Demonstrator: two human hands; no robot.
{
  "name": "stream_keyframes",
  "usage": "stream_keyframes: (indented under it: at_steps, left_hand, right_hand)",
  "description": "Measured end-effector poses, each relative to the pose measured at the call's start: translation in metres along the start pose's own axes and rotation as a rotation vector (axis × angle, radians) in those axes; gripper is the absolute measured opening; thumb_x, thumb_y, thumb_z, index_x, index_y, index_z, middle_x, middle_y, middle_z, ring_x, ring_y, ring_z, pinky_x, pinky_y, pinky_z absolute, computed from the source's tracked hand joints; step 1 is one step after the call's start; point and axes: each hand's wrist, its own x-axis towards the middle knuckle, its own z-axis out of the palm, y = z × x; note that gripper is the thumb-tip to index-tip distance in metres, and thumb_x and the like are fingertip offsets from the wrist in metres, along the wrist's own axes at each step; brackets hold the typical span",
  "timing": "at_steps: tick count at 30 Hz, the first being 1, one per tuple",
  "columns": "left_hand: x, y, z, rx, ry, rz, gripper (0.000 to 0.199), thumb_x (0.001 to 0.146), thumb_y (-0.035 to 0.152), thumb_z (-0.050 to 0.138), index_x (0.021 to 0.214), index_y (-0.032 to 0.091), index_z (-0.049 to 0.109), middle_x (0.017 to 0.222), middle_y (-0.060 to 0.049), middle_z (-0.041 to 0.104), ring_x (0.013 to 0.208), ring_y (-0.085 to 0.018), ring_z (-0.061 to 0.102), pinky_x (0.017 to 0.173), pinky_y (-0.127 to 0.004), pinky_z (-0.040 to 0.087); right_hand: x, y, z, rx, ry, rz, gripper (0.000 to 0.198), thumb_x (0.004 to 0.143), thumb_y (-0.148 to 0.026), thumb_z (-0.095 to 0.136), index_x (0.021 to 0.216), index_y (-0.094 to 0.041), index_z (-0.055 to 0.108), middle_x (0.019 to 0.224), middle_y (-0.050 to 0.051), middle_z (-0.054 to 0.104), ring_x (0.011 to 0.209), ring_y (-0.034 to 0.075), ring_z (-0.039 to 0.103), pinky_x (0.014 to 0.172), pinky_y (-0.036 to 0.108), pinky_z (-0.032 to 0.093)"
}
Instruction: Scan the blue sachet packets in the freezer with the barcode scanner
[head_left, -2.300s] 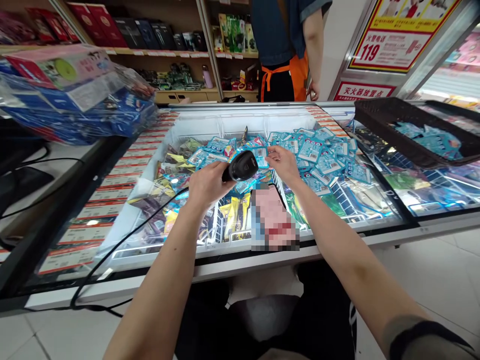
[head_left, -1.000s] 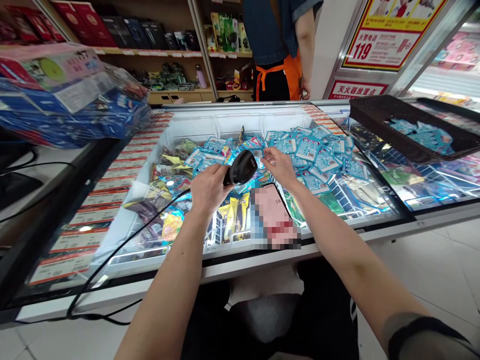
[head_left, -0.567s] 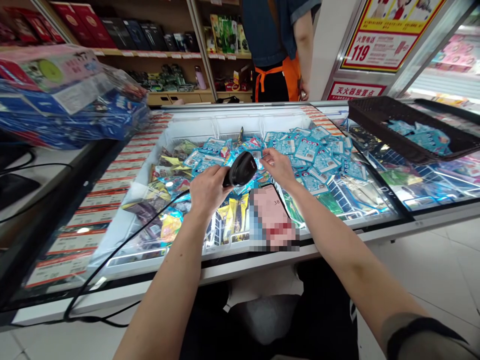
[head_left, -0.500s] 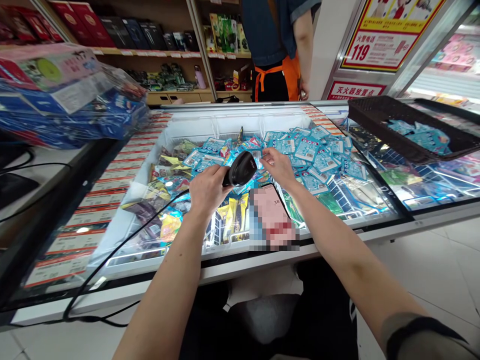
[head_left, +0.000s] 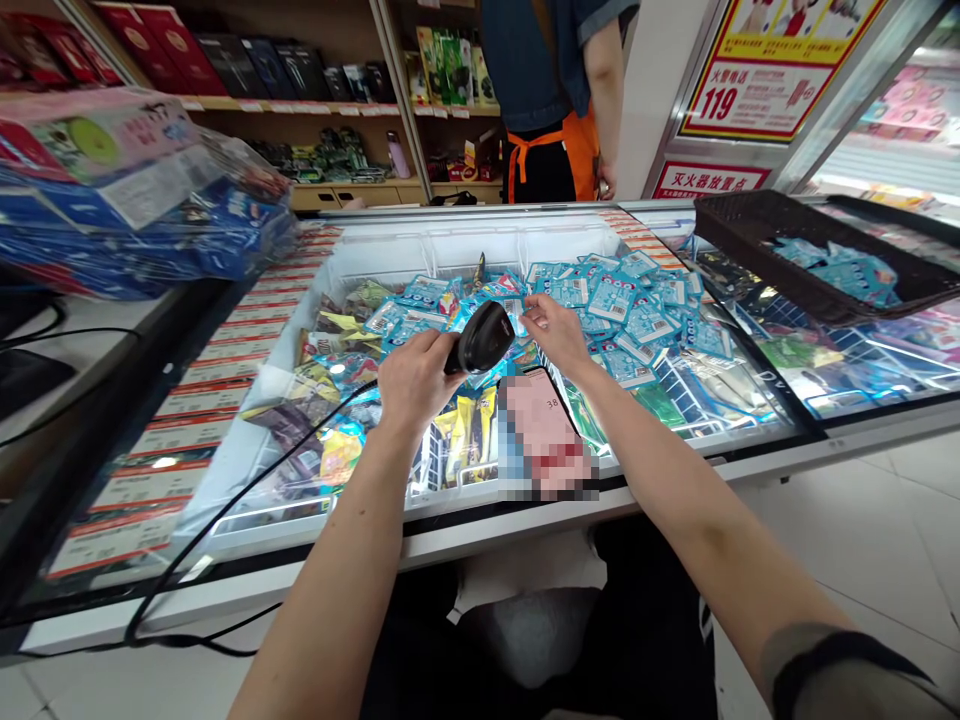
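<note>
My left hand (head_left: pixel 415 382) is wrapped round a black barcode scanner (head_left: pixel 484 338), its head tilted to the right. A cable (head_left: pixel 262 475) trails from its handle down to the left. Just beyond the scanner, my right hand (head_left: pixel 556 330) pinches the edge of a small blue packet (head_left: pixel 513 309), partly hidden by the scanner head. Many similar blue-and-white packets (head_left: pixel 630 310) lie spread over the glass top beside and behind my right hand. A phone (head_left: pixel 546 385) rests on the glass below my hands, its screen mostly blurred and showing 38.
The glass-topped freezer (head_left: pixel 225 535) holds colourful packs. On the right stands a dark basket (head_left: pixel 750 225) with blue packets inside. Plastic-wrapped boxes (head_left: pixel 135 200) are stacked at left. Behind the freezer stands a person in an orange apron (head_left: pixel 581 165), near shelves (head_left: pixel 292 105).
</note>
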Motion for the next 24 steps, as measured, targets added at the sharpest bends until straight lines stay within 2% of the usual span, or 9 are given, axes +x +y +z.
stream_keyframes:
  at_steps: [5,7,13,19,24]
  left_hand:
    - [-0.001,0.000,0.002,0.001,0.041,0.001,0.030,0.075,0.036,0.050,0.101,0.023,0.057,0.088,-0.006,0.060,0.086,-0.021,0.055,0.059,-0.029,0.034]
    - [-0.001,0.001,0.003,-0.005,0.030,-0.003,0.030,0.076,0.037,0.049,0.101,0.022,0.057,0.087,-0.006,0.060,0.085,-0.021,0.055,0.059,-0.029,0.033]
    - [0.002,0.003,0.005,-0.019,-0.006,-0.025,0.031,0.075,0.037,0.050,0.102,0.023,0.057,0.089,-0.007,0.060,0.087,-0.022,0.055,0.060,-0.029,0.034]
    - [0.015,0.003,0.006,0.009,-0.010,-0.016,0.032,0.076,0.037,0.050,0.103,0.023,0.056,0.092,-0.006,0.060,0.089,-0.022,0.055,0.060,-0.030,0.034]
    - [0.027,0.002,0.004,0.035,-0.028,0.028,0.032,0.075,0.038,0.051,0.103,0.022,0.055,0.092,-0.007,0.060,0.090,-0.024,0.055,0.061,-0.031,0.035]
  right_hand:
    - [0.005,0.019,-0.001,0.030,0.269,0.042,0.036,0.086,-0.048,0.038,0.106,-0.021,0.051,0.091,0.004,0.064,0.082,0.019,0.062,0.082,0.039,0.048]
    - [0.007,0.028,0.000,0.082,0.313,0.059,0.039,0.085,-0.051,0.038,0.106,-0.021,0.051,0.089,0.005,0.064,0.077,0.019,0.062,0.079,0.040,0.050]
    - [0.009,0.037,0.007,0.199,0.186,0.086,0.033,0.083,-0.046,0.044,0.104,-0.022,0.053,0.085,0.003,0.065,0.066,0.016,0.062,0.068,0.037,0.053]
    - [0.009,0.031,0.007,0.117,0.183,0.093,0.026,0.082,-0.039,0.047,0.100,-0.022,0.055,0.088,0.002,0.065,0.072,0.017,0.063,0.074,0.039,0.052]
    - [0.009,0.032,0.008,0.103,0.193,0.078,0.026,0.083,-0.040,0.047,0.100,-0.021,0.055,0.087,0.002,0.065,0.070,0.016,0.063,0.072,0.036,0.052]
